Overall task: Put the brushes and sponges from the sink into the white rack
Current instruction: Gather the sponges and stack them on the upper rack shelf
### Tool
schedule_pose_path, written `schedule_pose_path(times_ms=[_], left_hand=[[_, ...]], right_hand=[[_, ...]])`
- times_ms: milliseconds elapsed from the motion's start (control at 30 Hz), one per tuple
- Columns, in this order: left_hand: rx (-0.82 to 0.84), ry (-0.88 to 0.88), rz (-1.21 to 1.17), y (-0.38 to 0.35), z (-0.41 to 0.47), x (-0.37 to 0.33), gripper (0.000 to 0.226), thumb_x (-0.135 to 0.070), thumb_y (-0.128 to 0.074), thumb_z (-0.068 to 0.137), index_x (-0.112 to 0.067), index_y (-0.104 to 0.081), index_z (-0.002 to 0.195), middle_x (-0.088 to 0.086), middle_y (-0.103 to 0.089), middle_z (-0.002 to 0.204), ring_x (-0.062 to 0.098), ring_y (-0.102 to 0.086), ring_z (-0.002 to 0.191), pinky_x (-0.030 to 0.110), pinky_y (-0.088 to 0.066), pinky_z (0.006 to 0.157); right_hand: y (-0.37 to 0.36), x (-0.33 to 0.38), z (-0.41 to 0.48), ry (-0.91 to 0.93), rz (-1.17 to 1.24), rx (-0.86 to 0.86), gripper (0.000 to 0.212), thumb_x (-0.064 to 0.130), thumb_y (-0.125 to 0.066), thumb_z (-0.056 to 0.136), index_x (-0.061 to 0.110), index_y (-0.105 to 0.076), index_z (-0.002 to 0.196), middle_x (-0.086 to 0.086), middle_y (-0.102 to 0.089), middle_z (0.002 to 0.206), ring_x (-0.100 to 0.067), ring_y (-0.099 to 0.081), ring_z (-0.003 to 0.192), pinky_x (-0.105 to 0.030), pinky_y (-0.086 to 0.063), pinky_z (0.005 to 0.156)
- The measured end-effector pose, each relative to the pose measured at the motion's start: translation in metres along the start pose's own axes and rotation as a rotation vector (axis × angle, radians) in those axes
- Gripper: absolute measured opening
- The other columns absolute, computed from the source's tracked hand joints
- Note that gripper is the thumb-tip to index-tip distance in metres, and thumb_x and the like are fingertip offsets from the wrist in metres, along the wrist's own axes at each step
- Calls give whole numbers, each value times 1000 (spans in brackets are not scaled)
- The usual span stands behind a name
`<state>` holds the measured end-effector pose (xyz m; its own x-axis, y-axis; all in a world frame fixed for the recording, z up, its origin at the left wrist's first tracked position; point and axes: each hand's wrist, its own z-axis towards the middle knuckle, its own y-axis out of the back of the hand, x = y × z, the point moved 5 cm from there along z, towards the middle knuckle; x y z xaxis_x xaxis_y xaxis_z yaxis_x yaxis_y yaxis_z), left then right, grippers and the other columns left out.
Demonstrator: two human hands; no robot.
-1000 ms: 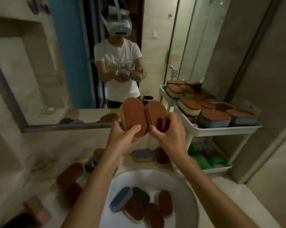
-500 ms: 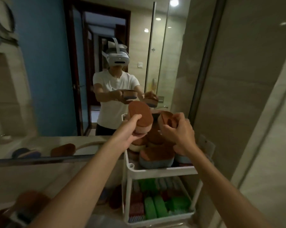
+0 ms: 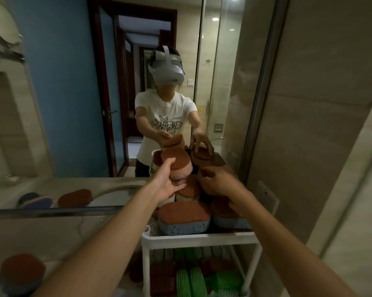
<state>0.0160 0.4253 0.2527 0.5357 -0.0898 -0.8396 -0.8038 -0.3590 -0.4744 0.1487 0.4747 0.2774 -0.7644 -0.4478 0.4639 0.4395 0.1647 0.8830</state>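
Both hands have advanced and dropped since the earlier frame and now sit over the top tier of the white rack (image 3: 197,237), which fills more of the view.

Left hand (image 3: 166,183): grips a pink sponge (image 3: 180,171) with a brown scouring face, thumb across the top face, fingers under the pink body. The sponge is held roughly level, above the sponges already on the tier.

Right hand (image 3: 220,184): fingers curled downward round a brown-faced sponge (image 3: 206,172). Motion blur hides most of this sponge; only its brown edge shows at the fingertips. It lies just right of the pink sponge.

Top tier contents:
- A blue sponge (image 3: 184,219) with a brown face lies below the left hand, at the near rim.
- A second blue sponge (image 3: 227,222) lies directly below the right hand, partly covered by the wrist.
- A cream sponge (image 3: 187,195) sits lower down between the two hands, behind the first blue sponge.

Lower shelf: green brushes (image 3: 191,277) stand upright below the right forearm, with red-brown brushes (image 3: 162,279) to their left.

A blurred sponge (image 3: 20,273) lies on the bench (image 3: 52,232), well to the left of the left forearm. The mirror (image 3: 63,103) beyond both hands reflects them and the sponges they hold.
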Motion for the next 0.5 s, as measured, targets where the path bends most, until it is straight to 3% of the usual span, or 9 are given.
schedule_pose_path(times_ms=[67, 167, 300, 400, 500], left_hand=[[4, 6, -22, 3, 3, 1, 54, -34, -44, 94, -13, -32, 143, 21, -42, 142, 35, -46, 127, 45, -34, 108], [14, 21, -48, 5, 4, 1, 55, -34, -45, 94, -12, -33, 143, 21, -43, 141, 35, -47, 126, 45, -34, 108], [24, 18, -53, 6, 3, 2, 53, -30, -45, 94, -13, -34, 142, 18, -43, 142, 33, -45, 128, 45, -33, 109], [27, -4, -28, 3, -1, -2, 48, -23, -46, 93, -15, -38, 139, 14, -45, 142, 31, -44, 129, 46, -34, 108], [9, -68, 21, -3, -5, -11, 42, -17, -47, 93, -12, -43, 135, 14, -52, 135, 28, -50, 123, 41, -41, 95]], right_hand=[[-4, -2, 4, -3, -27, 20, 14, 34, -45, 88, 33, -58, 86, -3, -61, 113, -29, -49, 115, -47, -42, 99], [-13, -5, 8, 5, -107, 94, 27, 35, -41, 94, 31, -58, 115, -7, -52, 132, -30, -40, 126, -47, -36, 106], [-18, -4, 3, -44, -199, 213, 40, 20, -28, 101, 20, -40, 139, -7, -35, 148, -32, -28, 134, -41, -24, 113], [-8, 5, -5, -31, -135, 230, 41, 11, -27, 100, 10, -41, 139, -9, -36, 149, -28, -33, 136, -32, -22, 110], [9, 10, -5, 32, 26, 16, 34, 6, -39, 94, 3, -58, 122, -14, -56, 130, -29, -53, 117, -35, -43, 97]])
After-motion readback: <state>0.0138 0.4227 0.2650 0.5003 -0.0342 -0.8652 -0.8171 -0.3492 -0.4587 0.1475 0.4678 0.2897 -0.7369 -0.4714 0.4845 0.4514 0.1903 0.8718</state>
